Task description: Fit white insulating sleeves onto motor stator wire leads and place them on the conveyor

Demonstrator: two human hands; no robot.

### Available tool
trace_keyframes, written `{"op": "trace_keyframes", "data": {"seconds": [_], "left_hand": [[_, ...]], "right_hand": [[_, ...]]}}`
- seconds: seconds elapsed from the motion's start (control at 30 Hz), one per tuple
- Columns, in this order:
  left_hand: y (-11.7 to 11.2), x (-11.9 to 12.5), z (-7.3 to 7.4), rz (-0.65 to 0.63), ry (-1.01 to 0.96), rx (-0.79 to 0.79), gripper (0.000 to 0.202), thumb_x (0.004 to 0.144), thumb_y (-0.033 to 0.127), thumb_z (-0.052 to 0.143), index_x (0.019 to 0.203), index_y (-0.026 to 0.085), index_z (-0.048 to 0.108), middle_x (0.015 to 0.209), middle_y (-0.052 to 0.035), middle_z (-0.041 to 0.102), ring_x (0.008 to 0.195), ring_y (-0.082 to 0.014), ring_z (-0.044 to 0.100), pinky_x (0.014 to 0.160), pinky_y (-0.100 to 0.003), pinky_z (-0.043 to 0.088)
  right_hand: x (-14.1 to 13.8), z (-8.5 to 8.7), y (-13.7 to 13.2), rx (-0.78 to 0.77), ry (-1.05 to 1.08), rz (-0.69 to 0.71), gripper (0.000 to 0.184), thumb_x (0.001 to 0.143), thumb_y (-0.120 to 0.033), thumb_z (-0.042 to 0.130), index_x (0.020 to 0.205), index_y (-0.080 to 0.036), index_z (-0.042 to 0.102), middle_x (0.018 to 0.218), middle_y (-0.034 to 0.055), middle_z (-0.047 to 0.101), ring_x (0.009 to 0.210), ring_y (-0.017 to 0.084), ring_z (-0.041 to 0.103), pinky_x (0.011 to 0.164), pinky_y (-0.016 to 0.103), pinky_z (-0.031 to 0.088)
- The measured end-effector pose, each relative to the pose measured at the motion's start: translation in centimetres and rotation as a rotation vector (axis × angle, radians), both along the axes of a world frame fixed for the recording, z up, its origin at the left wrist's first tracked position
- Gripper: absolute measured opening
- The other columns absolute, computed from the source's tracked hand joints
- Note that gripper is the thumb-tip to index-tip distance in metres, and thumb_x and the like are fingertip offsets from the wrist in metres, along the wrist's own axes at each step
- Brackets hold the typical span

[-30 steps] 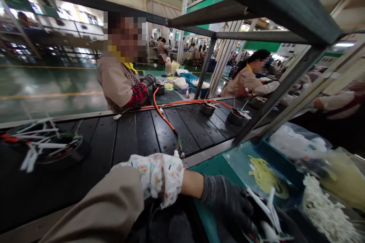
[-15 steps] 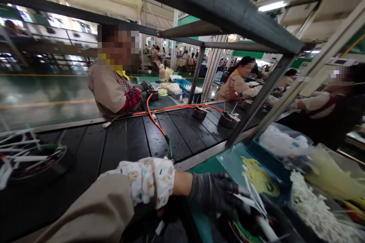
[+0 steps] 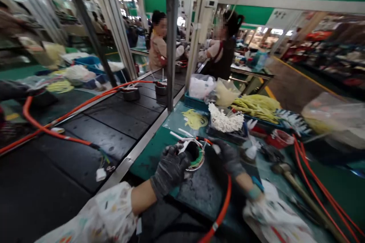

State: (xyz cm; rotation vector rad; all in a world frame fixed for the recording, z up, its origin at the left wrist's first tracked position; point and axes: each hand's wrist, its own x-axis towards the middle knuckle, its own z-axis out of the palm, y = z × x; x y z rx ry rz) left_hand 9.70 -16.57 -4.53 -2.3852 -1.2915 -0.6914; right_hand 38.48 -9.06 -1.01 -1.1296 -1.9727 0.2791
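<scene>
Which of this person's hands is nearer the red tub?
Right. The right hand is left of the tub; the left hand is farther left, at the round part.

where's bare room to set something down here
Bare: green mat between the metal rail and left hand; black conveyor slats between that rail and the orange cable across them. Crowded: beyond and right of the right hand, with white pieces, yellow tubing and red cables.

Fingers (image 3: 177,159) dark grey; cable (image 3: 224,207) orange; sleeves (image 3: 107,212) white, multicolour-printed; worktop (image 3: 146,159) green.
</scene>
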Motion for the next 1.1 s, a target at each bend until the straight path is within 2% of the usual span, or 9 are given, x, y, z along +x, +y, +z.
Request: {"op": "trace_keyframes", "data": {"seconds": [0.13, 0.27, 0.37, 0.47, 0.67, 0.77, 0.9, 1.03, 1.1], "left_hand": [[-1.1, 1.3, -0.4, 0.037, -0.06, 0.059, 0.036, 0.083, 0.059, 0.09, 0.111, 0.039, 0.08, 0.116, 0.0008, 0.083, 0.131, -0.0364, 0.065, 0.112, -0.051, 0.038], [-0.4, 1.1, 0.5, 0.023, -0.082, -0.003, 0.045, 0.078, 0.064, 0.095, 0.11, 0.036, 0.08, 0.117, 0.0011, 0.085, 0.131, -0.0316, 0.066, 0.107, -0.044, 0.041], [0.1, 0.8, 1.0, -0.008, -0.116, -0.002, 0.049, 0.075, 0.069, 0.096, 0.104, 0.033, 0.08, 0.117, -0.0021, 0.084, 0.128, -0.0316, 0.066, 0.106, -0.043, 0.04], [0.3, 0.7, 1.0, -0.046, -0.158, 0.026, 0.045, 0.075, 0.066, 0.096, 0.1, 0.032, 0.08, 0.117, -0.0027, 0.083, 0.128, -0.0313, 0.064, 0.108, -0.041, 0.039], [0.6, 0.7, 0.3, -0.102, -0.241, 0.073, 0.038, 0.08, 0.062, 0.093, 0.1, 0.033, 0.079, 0.102, -0.0001, 0.082, 0.125, -0.0307, 0.064, 0.108, -0.041, 0.039], [1.0, 0.5, 0.1, -0.135, -0.27, 0.096, 0.037, 0.081, 0.06, 0.092, 0.103, 0.033, 0.079, 0.107, -0.0002, 0.082, 0.124, -0.0308, 0.063, 0.105, -0.041, 0.041], [1.2, 0.2, 0.3, -0.179, -0.246, 0.109, 0.035, 0.083, 0.056, 0.09, 0.105, 0.032, 0.078, 0.108, -0.0019, 0.081, 0.124, -0.0318, 0.063, 0.104, -0.043, 0.044], [0.4, 0.2, 1.5, -0.117, -0.227, 0.1, 0.033, 0.086, 0.056, 0.086, 0.105, 0.03, 0.079, 0.115, -0.0081, 0.079, 0.123, -0.0342, 0.064, 0.1, -0.045, 0.048], [0.1, 0.2, 2.1, -0.12, -0.202, 0.071, 0.026, 0.091, 0.052, 0.083, 0.104, 0.029, 0.078, 0.117, -0.0088, 0.078, 0.126, -0.0358, 0.064, 0.102, -0.047, 0.048]], "right_hand": [[-0.6, -0.2, 3.1, 0.064, -0.177, -0.119, 0.029, 0.103, -0.033, 0.062, 0.114, -0.026, 0.088, 0.109, 0.0132, 0.084, 0.095, 0.031, 0.078, 0.083, 0.046, 0.067], [-0.4, 4.4, 6.8, 0.144, -0.363, -0.29, 0.036, 0.105, -0.037, 0.06, 0.125, -0.022, 0.085, 0.126, 0.0171, 0.078, 0.118, 0.037, 0.07, 0.105, 0.053, 0.057], [-1.5, 8.2, 10.7, 0.059, -0.523, -0.38, 0.04, 0.103, -0.037, 0.062, 0.133, -0.022, 0.082, 0.139, 0.0198, 0.072, 0.13, 0.041, 0.063, 0.114, 0.056, 0.048], [-3.7, 10.4, 14.6, -0.116, -0.614, -0.433, 0.045, 0.101, -0.037, 0.065, 0.141, -0.023, 0.079, 0.146, 0.0212, 0.068, 0.134, 0.043, 0.059, 0.115, 0.057, 0.044], [-6.2, 11.1, 18.4, -0.202, -0.509, -0.459, 0.025, 0.088, -0.027, 0.075, 0.11, -0.019, 0.085, 0.125, 0.0201, 0.075, 0.121, 0.039, 0.066, 0.111, 0.054, 0.05], [-6.1, 11.1, 18.0, -0.16, -0.36, -0.401, 0.014, 0.089, -0.025, 0.072, 0.098, -0.021, 0.081, 0.11, 0.0142, 0.079, 0.11, 0.033, 0.071, 0.105, 0.048, 0.057], [-4.2, 11.5, 14.8, -0.076, -0.113, -0.301, 0.014, 0.101, -0.03, 0.059, 0.106, -0.023, 0.07, 0.105, 0.0091, 0.081, 0.096, 0.024, 0.077, 0.089, 0.038, 0.064], [-1.0, 12.1, 6.1, 0.024, 0.43, -0.061, 0.026, 0.107, -0.052, 0.063, 0.108, -0.026, 0.058, 0.099, 0.0043, 0.081, 0.072, 0.019, 0.078, 0.06, 0.03, 0.06], [0.0, 12.2, 0.7, -0.024, 0.5, -0.015, 0.03, 0.105, -0.055, 0.072, 0.109, -0.027, 0.061, 0.09, 0.0, 0.08, 0.063, 0.017, 0.075, 0.057, 0.028, 0.061]]}}
